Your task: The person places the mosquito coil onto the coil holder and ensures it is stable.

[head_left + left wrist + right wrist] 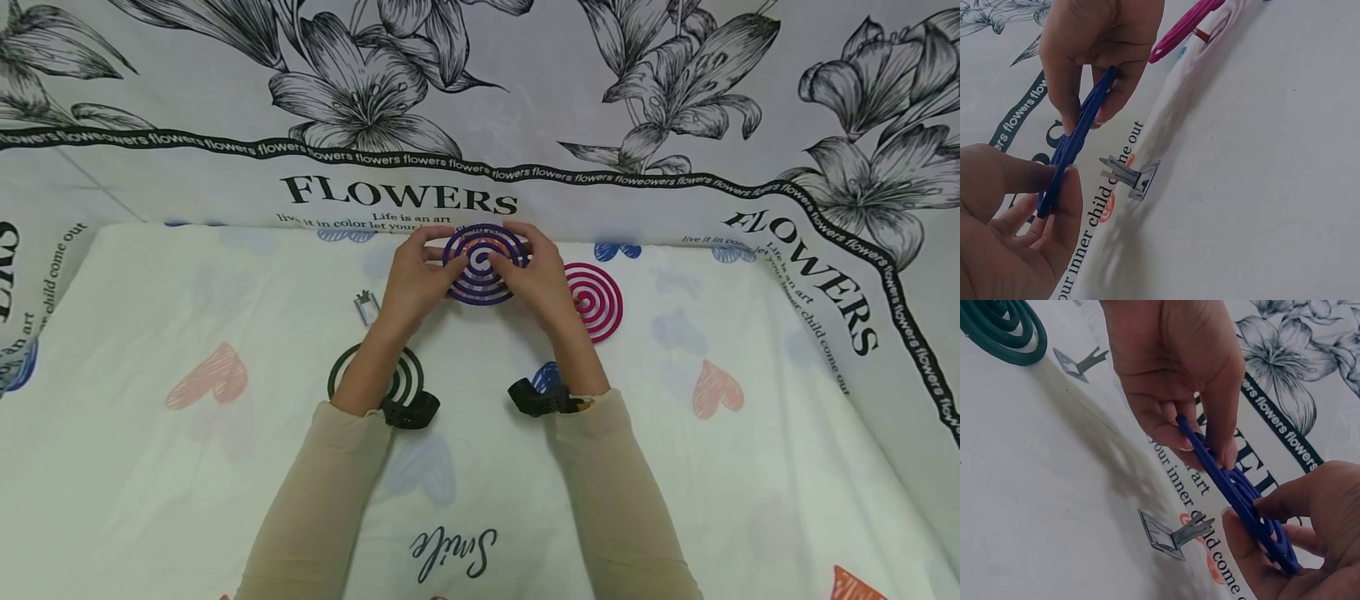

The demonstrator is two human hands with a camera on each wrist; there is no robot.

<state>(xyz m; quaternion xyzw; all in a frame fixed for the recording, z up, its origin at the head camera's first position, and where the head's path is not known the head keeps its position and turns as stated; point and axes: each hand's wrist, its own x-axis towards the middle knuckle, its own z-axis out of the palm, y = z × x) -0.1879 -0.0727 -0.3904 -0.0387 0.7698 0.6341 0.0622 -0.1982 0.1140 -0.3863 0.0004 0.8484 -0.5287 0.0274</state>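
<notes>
My left hand point(416, 283) and right hand point(542, 279) pinch a blue-purple mosquito coil point(1082, 128) from opposite sides, thumbs on the near face and fingers behind. It is held tilted above the table. Below it, a small metal coil stand point(1175, 534) rests on the cloth, hidden in the head view. Another metal stand point(366, 307) lies left of my left hand. A pink mosquito coil point(611, 304) is to the right, partly behind my right wrist. Beneath my left forearm, a dark green mosquito coil point(333, 371) is partly covered.
A white cloth point(465, 458) printed with hearts and "Smile" covers the table. Beyond its far edge lies a sheet point(525, 100) with black flower drawings and lettering. Black wrist bands point(411, 412) sit on both wrists, over the table.
</notes>
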